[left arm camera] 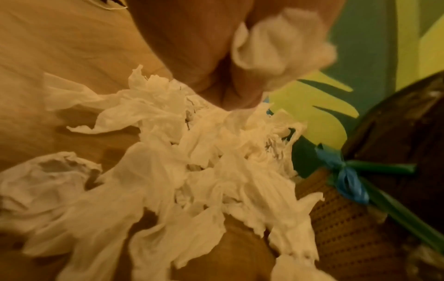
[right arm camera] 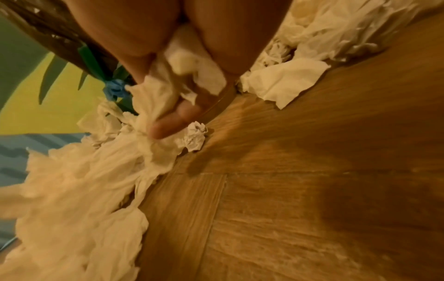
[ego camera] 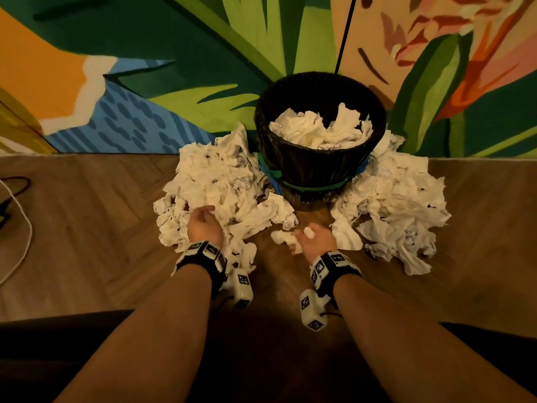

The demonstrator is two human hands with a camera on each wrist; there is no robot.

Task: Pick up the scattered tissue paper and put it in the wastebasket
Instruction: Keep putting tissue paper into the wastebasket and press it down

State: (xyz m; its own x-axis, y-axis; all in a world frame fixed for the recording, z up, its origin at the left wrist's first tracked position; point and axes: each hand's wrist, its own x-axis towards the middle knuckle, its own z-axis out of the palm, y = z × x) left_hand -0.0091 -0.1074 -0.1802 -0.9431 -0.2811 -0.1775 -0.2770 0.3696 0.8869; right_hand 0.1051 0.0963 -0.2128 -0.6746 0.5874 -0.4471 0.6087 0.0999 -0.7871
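A black wastebasket [ego camera: 316, 167] lined with a dark bag stands against the painted wall, half full of crumpled white tissue [ego camera: 321, 128]. Heaps of tissue lie on the floor to its left [ego camera: 220, 181] and right [ego camera: 398, 199]. My left hand [ego camera: 205, 221] is low over the left heap, and its fingers grip a wad of tissue [left arm camera: 281, 43]. My right hand [ego camera: 309, 238] hovers over the floor in front of the basket and clutches a bunch of tissue [right arm camera: 190, 62], part of which hangs out [ego camera: 280, 237]. The basket's mesh side [left arm camera: 348, 218] shows in the left wrist view.
Herringbone wooden floor [ego camera: 87, 228] spreads around the heaps. A white cord and a black cable [ego camera: 17, 205] lie at the far left. A green band with a blue tie [left arm camera: 348, 176] circles the basket. The mural wall [ego camera: 145, 68] closes the back.
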